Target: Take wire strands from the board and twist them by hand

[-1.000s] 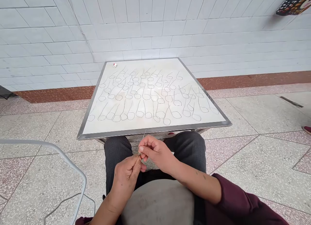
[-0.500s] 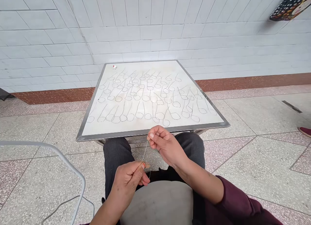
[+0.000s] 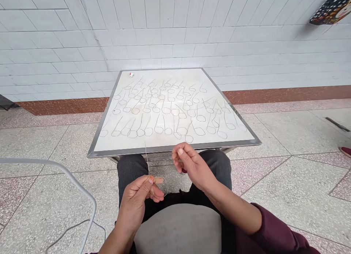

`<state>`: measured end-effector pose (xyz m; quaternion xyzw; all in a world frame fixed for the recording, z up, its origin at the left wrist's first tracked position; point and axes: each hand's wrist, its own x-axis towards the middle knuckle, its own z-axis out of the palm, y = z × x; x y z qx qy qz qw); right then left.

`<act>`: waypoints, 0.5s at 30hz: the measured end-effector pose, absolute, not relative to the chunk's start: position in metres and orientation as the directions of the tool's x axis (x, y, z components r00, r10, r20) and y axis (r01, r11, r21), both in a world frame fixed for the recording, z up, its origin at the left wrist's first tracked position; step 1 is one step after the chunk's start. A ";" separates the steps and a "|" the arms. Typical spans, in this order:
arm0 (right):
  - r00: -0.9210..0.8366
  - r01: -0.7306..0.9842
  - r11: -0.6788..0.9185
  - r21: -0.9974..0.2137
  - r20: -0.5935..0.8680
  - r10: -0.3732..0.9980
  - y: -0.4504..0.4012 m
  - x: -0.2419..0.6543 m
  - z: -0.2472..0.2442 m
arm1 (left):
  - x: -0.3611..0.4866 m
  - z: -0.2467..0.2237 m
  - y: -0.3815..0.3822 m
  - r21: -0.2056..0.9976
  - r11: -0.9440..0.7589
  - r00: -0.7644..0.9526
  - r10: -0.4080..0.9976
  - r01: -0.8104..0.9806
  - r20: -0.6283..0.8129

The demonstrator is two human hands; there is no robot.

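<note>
My left hand point(image 3: 139, 195) pinches a thin wire point(image 3: 147, 159) together with a small tan wooden piece point(image 3: 158, 180) between thumb and fingers. From the pinch the wire's straight end rises freely toward the table's front edge, while a round wire loop point(image 3: 167, 188) hangs around the wooden piece. My right hand point(image 3: 190, 164) is to the right, near the table edge and apart from the wire. Its fingers are curled with the thumb against the index finger, and nothing shows in them. On the table lie several looped wires point(image 3: 159, 129) with straight tails, in rough rows.
The white table point(image 3: 175, 144) has a grey metal rim and stands before a tiled wall point(image 3: 175, 36). A small red-and-white object point(image 3: 131, 75) lies at its far left corner. A grey curved tube point(image 3: 68, 173) is at my left. A patterned bag point(image 3: 330, 9) hangs upper right.
My right hand has let go of the wire's end and moved slightly right. My left hand has shifted left with the wire, whose free end now points up.
</note>
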<state>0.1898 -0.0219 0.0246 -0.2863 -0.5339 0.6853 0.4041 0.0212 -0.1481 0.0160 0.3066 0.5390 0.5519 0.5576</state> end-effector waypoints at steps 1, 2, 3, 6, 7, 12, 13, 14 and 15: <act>-0.615 -0.180 -0.099 -0.979 0.033 0.788 -0.031 0.187 0.020 | 0.022 0.017 -0.147 0.935 0.188 -0.207 0.944 -0.300 -0.256; -0.690 -0.132 -0.095 -0.987 0.023 0.723 -0.039 0.184 0.017 | 0.022 0.018 -0.146 0.935 0.175 -0.221 0.943 -0.309 -0.250; -0.740 -0.101 -0.090 -0.991 0.015 0.672 -0.045 0.182 0.014 | 0.023 0.020 -0.145 0.934 0.166 -0.231 0.942 -0.315 -0.245; -0.799 -0.053 -0.116 -0.992 -0.028 0.600 -0.051 0.177 0.011 | 0.024 0.024 -0.145 0.931 0.163 -0.240 0.938 -0.326 -0.249; -0.799 -0.050 -0.126 -0.991 -0.035 0.600 -0.050 0.177 0.011 | 0.024 0.024 -0.145 0.928 0.168 -0.234 0.938 -0.332 -0.254; -0.737 -0.082 -0.049 -0.995 0.027 0.675 -0.051 0.179 0.013 | 0.019 0.027 -0.147 0.888 0.228 -0.165 0.935 -0.400 -0.315; -0.732 -0.074 -0.019 -0.997 0.041 0.680 -0.052 0.179 0.012 | 0.018 0.027 -0.147 0.878 0.248 -0.156 0.929 -0.410 -0.335; -0.731 -0.063 0.008 -0.998 0.052 0.680 -0.053 0.179 0.011 | 0.017 0.028 -0.147 0.868 0.267 -0.150 0.923 -0.418 -0.355; -0.731 -0.055 0.034 -0.998 0.063 0.680 -0.054 0.179 0.010 | 0.017 0.028 -0.147 0.862 0.281 -0.146 0.917 -0.423 -0.371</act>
